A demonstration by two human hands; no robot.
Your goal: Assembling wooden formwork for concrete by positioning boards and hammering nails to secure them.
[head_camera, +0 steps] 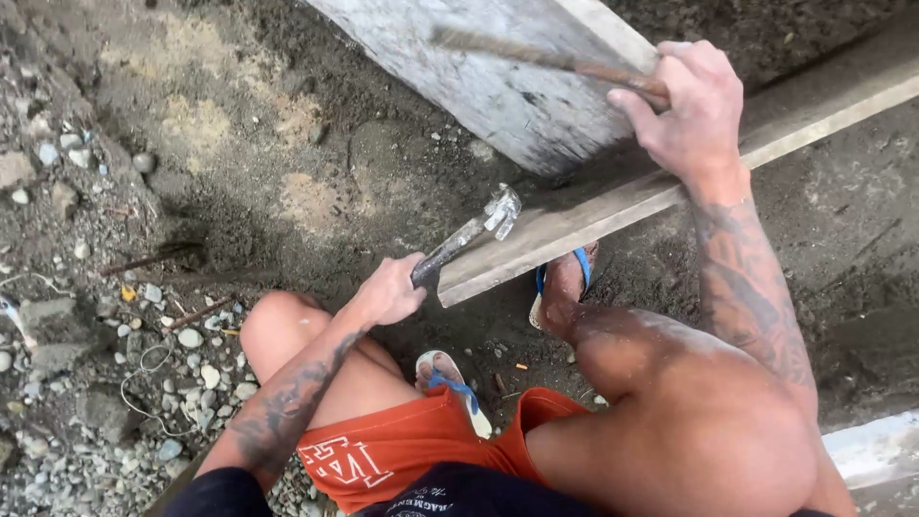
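Far left: loose gravel and pebbles point(182, 364) scattered over dark soil, with a thin loop of wire point(144, 378) lying among the stones. Left of centre: left hand point(391, 290), fingers wrapped fully around the handle of a claw hammer point(471, 233), the metal head raised just above the near end of a long wooden plank point(593, 215); whether the head touches the wood cannot be told from this angle. Below, bent left knee and orange shorts point(402, 445), with a sandal with blue straps point(450, 378) showing between the legs. Centre: plank running diagonally from lower left to upper right across bare ground point(287, 144), its near end just beside the hammer and above a right foot point(565, 278) in a matching blue-strapped sandal. Above it: broad weathered board point(498, 86), pale and stained, tilted against the plank's upper edge. Right of centre: right hand point(691, 105), fingers curled closed around a thin rusty rod point(546, 56) lying across the weathered board, knuckles resting near the board's edge. Right: tattooed forearm leading down to the raised right knee. Lower right corner: end of a pale painted board point(876, 445), well apart from both hands.
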